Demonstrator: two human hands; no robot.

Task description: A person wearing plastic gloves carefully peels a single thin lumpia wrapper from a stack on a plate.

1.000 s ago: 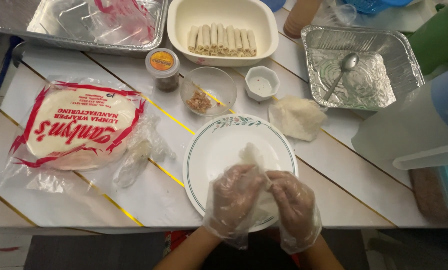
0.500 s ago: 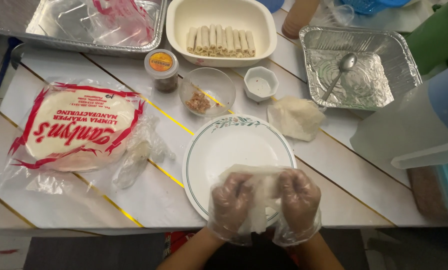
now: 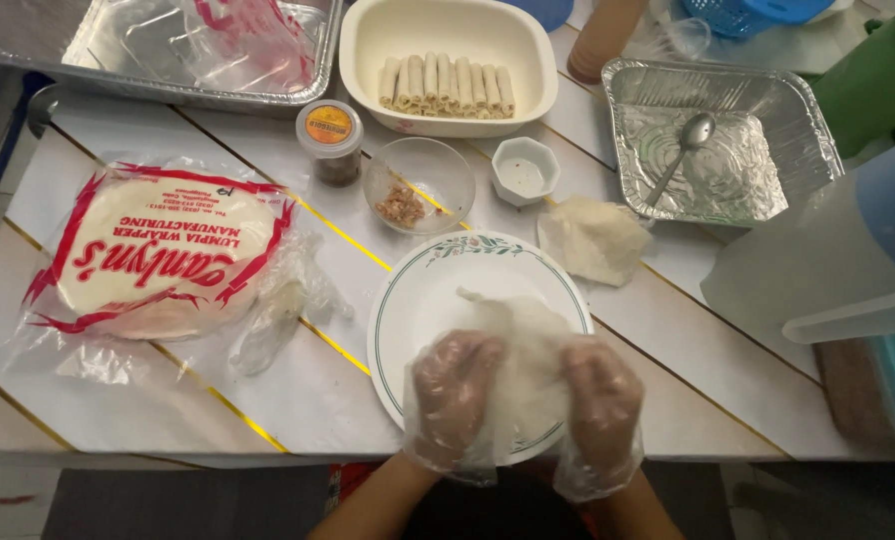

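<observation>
At six o'clock of the view, over the near rim of a white plate (image 3: 408, 300) with a green floral border, both hands wear loose clear plastic gloves. The left hand (image 3: 455, 385) and the right hand (image 3: 600, 392) each pinch an edge of a thin translucent wrapper sheet (image 3: 521, 340), fingers curled closed on it, holding it between them just above the plate; its far edge droops toward the plate's middle.

At two o'clock from the hands, just beside the plate, lies a crumpled pale sheet (image 3: 595, 238) on the white table (image 3: 298, 400). At twelve o'clock stand a small clear glass bowl (image 3: 418, 185) with a bit of brownish filling and, to its right, a small white angular dish (image 3: 524, 170). Left of the bowl is a short jar with an orange lid (image 3: 330, 140). Farther at twelve o'clock, a cream baking dish (image 3: 448, 62) holds a row of rolled wrappers (image 3: 446, 86) side by side.

At one o'clock sits a foil tray (image 3: 713, 140) with a metal spoon (image 3: 682, 150) in it. At ten o'clock lies an opened red-and-white plastic pack of round wrappers (image 3: 153, 255). At eleven o'clock, a larger foil tray (image 3: 158, 45) holds crumpled plastic. At three o'clock stands a translucent pitcher (image 3: 828, 260).
</observation>
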